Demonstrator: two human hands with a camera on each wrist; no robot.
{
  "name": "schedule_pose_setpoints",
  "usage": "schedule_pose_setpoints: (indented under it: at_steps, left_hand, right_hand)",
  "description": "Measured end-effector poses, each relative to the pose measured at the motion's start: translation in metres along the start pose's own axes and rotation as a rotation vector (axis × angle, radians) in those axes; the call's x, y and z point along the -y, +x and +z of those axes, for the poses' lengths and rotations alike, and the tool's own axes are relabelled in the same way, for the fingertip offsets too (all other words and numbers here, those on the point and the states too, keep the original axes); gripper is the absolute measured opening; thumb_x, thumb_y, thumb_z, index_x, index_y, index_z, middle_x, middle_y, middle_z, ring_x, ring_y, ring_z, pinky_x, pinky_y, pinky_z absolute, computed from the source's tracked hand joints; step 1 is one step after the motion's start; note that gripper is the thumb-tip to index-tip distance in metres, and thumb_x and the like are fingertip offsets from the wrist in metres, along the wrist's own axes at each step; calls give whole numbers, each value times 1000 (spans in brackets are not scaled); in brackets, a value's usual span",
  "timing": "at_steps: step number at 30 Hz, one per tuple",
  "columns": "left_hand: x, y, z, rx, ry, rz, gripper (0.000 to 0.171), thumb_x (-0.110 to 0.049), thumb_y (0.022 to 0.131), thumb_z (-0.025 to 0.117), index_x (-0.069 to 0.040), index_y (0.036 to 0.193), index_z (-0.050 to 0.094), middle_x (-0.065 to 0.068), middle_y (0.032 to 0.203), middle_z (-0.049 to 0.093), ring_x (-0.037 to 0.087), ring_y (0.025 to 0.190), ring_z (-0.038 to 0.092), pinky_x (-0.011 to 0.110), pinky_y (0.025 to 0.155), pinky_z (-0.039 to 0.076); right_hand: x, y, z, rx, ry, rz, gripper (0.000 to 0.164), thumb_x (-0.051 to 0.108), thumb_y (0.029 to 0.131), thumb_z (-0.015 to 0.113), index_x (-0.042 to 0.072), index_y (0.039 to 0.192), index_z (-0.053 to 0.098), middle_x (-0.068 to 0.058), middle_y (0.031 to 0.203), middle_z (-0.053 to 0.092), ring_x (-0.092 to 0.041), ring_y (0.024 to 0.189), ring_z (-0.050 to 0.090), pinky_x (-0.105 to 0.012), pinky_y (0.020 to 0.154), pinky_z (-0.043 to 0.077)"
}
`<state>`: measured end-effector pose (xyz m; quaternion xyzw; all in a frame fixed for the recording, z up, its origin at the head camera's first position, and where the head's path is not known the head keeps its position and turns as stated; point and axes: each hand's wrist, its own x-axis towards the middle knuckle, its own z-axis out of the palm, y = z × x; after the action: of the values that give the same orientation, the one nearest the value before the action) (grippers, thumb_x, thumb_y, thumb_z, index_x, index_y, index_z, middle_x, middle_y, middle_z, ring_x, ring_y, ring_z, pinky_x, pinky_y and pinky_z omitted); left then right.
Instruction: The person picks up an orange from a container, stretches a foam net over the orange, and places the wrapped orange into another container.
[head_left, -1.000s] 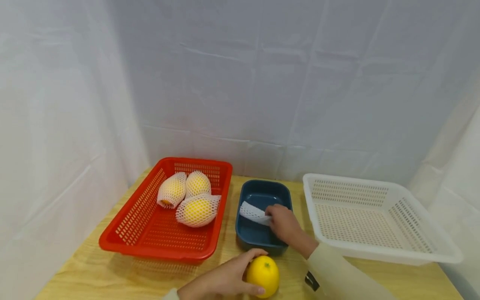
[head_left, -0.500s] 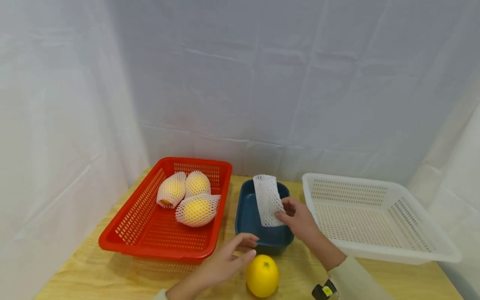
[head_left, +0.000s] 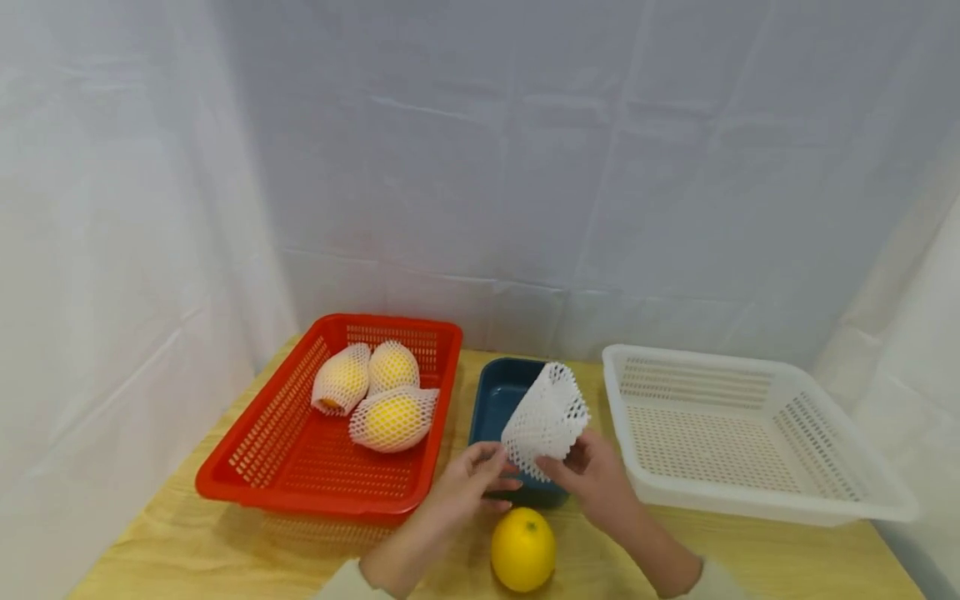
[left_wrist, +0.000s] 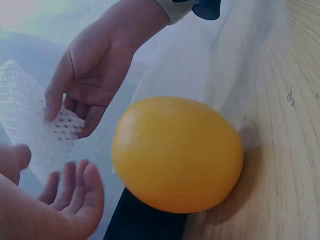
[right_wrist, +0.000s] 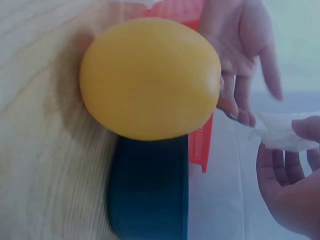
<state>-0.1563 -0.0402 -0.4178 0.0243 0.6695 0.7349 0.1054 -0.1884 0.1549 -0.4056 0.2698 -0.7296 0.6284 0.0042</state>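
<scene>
A white foam fruit net [head_left: 543,421] is held up over the dark blue tub [head_left: 492,398]. My right hand [head_left: 603,487] pinches the net's lower right end between thumb and fingers, as the left wrist view also shows. Close to the lower left end of the net is my left hand [head_left: 459,493], its fingers relaxed and apart; it does not grip anything. Below both hands, a bare yellow citrus fruit [head_left: 523,550] stands on the wooden table in front of the tub. In the right wrist view this fruit [right_wrist: 150,80] covers part of the left hand [right_wrist: 232,45].
To the left stands a red basket [head_left: 315,505] with 3 yellow fruits [head_left: 393,421] in foam nets. A white basket [head_left: 757,497] sits at the right. White cloth [head_left: 480,167] hangs behind and along the sides of the table [head_left: 187,550].
My right hand has lifted the foam net out of the tub and brought it nearer, with its far end tilted right. The left hand has let go of the citrus fruit and moved toward the net.
</scene>
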Motion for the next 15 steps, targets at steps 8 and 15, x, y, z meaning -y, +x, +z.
schedule_pose_setpoints:
  at_steps: [8, 15]
  left_hand:
    - [-1, 1, 3, -44, -138, 5, 53, -42, 99, 50, 4, 125, 48, 7, 104, 64, 16, 90, 64, 35, 81, 57]
    - [2, 2, -1, 50, -337, 22, 25, -30, 103, 48, -7, 112, 50, 5, 102, 71, 13, 92, 68, 39, 91, 52]
  right_hand:
    - [0, -7, 4, 55, -114, -70, 37, 0, 86, 70, -8, 119, 58, -22, 116, 63, -4, 98, 61, -24, 81, 54]
    - [0, -6, -2, 208, 149, -101, 19, -4, 91, 51, 2, 106, 59, -6, 108, 61, -11, 98, 58, -29, 85, 54]
